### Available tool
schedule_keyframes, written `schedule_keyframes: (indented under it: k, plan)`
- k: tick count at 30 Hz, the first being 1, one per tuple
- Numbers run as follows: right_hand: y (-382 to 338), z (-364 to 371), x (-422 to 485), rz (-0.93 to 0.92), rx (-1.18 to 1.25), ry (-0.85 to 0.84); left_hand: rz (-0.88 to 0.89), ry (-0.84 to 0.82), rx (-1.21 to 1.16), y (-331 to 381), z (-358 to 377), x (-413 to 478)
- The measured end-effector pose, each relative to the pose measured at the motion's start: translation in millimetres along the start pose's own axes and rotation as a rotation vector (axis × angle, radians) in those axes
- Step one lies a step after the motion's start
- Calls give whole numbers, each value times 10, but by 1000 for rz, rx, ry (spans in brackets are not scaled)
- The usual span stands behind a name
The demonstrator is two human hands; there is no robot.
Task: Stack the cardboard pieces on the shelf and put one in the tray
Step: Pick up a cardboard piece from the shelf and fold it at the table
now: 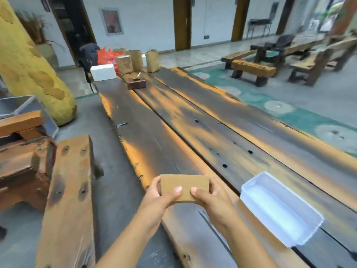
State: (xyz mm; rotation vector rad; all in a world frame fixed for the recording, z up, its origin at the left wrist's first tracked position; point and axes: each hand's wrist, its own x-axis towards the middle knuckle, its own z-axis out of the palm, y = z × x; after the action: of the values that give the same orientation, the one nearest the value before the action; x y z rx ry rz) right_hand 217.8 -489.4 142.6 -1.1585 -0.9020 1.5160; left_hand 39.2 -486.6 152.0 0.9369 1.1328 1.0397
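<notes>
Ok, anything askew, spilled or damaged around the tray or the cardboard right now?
Nothing stands out. The white tray sits upright and empty on the plank table, and both the left hand and right hand hold the cardboard piece, which looks flat and undamaged.

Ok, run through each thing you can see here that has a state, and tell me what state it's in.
cardboard piece: held flat in both hands, above the table's near edge
left hand: gripping the cardboard
right hand: gripping the cardboard
white tray: open, empty, resting on the table
paper bags: upright at the far end
</notes>
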Motion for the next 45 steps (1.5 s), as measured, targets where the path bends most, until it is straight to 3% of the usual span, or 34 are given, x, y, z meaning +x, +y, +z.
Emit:
schedule_keyframes:
  k: [8,19,25,30,34,40,45]
  plan:
    - [-44,-306,40,15,61,258,-75,-207,69,-115,298,688]
    - [-38,70,289,-14,52,693,-191,-619,79,48,181,1490]
    - [-140,9,125,101,-34,765,-239,-782,118,29,340,1637]
    - [-176,-200,-47,40,-19,886,-292,-800,57,-65,724,1525]
    - [-149,-427,-161,-58,93,990,-345,-694,-86,-149,1141,1339]
    - [-62,-681,-273,-142,154,1085,-628,-582,-429,-239,1676,833]
    - [-18,-689,-256,-147,110,1130,-674,-560,-406,-250,1906,764]
